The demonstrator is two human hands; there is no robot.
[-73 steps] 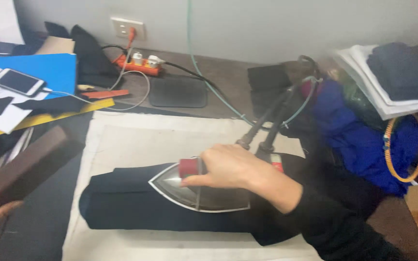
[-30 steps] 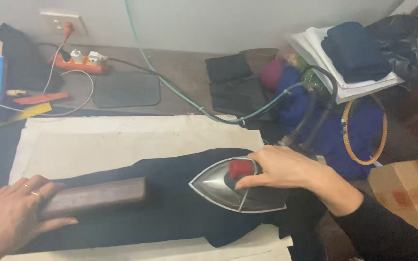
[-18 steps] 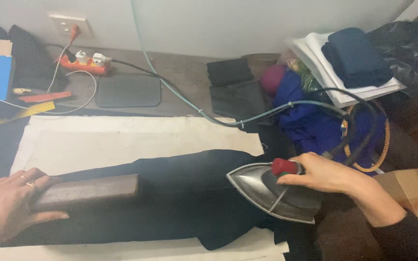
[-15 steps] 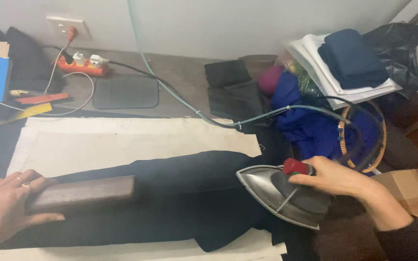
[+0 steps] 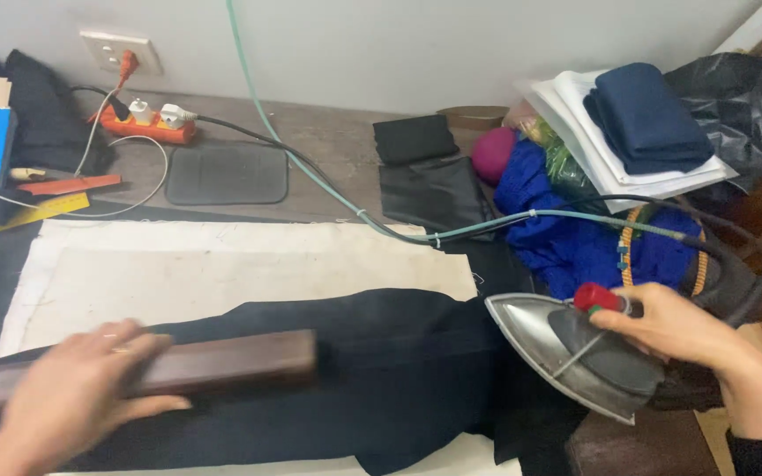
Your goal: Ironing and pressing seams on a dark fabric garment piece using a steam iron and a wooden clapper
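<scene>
My right hand (image 5: 690, 339) grips a steel steam iron (image 5: 566, 353) by its handle, with a red knob by my thumb. The iron is tilted up off the right end of a dark folded garment (image 5: 399, 370). That garment lies along a stained white pressing cloth (image 5: 240, 269). My left hand (image 5: 72, 397) presses a long dark wooden block (image 5: 213, 366) flat onto the garment's left part. A green hose and black cable (image 5: 451, 231) run from the iron up toward the wall.
At the back stand an orange power strip (image 5: 147, 123), a wall socket (image 5: 116, 51) and a dark grey mat (image 5: 227, 174). A blue fabric heap (image 5: 575, 242) and a stack of white and navy folded cloth (image 5: 641, 123) fill the right. A yellow ruler (image 5: 24, 216) lies left.
The iron slid right along the garment and lifted off its right end. My left hand came in with the wooden block, set it on the garment and moved it rightward.
</scene>
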